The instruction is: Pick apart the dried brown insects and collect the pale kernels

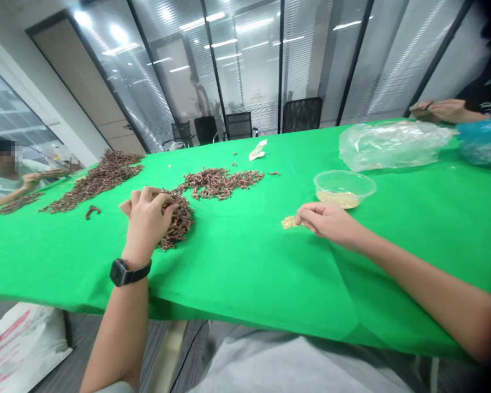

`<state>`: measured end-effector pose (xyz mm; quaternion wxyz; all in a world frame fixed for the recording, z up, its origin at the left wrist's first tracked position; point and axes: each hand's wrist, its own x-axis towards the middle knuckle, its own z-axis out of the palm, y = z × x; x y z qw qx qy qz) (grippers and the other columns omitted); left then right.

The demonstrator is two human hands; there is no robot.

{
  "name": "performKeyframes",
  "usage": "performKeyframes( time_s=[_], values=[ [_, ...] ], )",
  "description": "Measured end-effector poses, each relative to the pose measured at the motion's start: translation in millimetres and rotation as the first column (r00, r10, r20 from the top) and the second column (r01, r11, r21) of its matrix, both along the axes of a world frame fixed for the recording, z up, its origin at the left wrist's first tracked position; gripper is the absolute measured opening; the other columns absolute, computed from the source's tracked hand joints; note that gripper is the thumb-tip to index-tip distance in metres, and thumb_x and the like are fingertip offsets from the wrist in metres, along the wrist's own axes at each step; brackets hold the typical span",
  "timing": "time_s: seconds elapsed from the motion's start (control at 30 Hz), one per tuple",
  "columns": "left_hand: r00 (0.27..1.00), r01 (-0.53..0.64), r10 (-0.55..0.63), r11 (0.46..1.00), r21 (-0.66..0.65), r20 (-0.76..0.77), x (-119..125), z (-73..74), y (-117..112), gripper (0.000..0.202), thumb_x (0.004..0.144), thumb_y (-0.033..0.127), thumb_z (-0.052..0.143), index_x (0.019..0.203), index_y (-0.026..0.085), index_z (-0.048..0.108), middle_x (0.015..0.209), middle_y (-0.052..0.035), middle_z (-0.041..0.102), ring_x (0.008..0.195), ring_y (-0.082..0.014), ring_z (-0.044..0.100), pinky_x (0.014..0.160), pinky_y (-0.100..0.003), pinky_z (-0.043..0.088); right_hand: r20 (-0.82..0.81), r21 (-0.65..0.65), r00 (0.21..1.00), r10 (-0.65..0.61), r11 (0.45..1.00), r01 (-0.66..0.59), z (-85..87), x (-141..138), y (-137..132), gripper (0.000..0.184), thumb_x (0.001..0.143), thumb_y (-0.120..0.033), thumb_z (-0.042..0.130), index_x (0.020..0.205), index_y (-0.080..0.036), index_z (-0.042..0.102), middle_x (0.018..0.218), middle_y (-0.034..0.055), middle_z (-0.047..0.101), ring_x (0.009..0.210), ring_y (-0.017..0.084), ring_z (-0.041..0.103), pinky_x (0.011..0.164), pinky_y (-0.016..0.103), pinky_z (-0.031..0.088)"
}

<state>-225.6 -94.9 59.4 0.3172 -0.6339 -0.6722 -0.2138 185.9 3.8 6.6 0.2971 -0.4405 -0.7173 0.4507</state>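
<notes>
- Two hands in use: left hand, black wristwatch on its wrist, curled into a heap of reddish-brown dried sprigs; grip unclear.
- Right hand: fingers bent, tips touching a small pile of tan grains; hold unclear.
- Clear plastic bowl: tan grains inside, just beyond right hand.
- Green-covered desk: further sprig heaps.
- Crumpled plastic bag: far side.
- Co-workers' hands: one pair far left, another far right.

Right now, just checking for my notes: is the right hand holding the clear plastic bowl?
No, the right hand is at a small pile of pale grains on the green cloth, apart from the clear plastic bowl.
</notes>
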Motion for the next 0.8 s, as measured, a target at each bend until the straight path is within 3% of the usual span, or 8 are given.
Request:
performKeyframes(
  time_s=[0.8],
  values=[
    [0.999,0.029,-0.03,0.998,0.056,0.022,-0.3,-6.0,6.3,0.022,0.095,0.038,0.058,0.089,0.024,0.075,0.106,-0.0114,0.061,0.112,-0.0346,0.049,0.097,-0.051,0.039,0.012,-0.002,1.0,-0.009,1.0,0.009,3.5,-1.4,-2.5,0.026,0.082,-0.038,0.056,0.071,-0.018,0.067,0.052,-0.004,0.043,0.046,0.009,0.035,0.046,0.025,0.026]
  ],
)
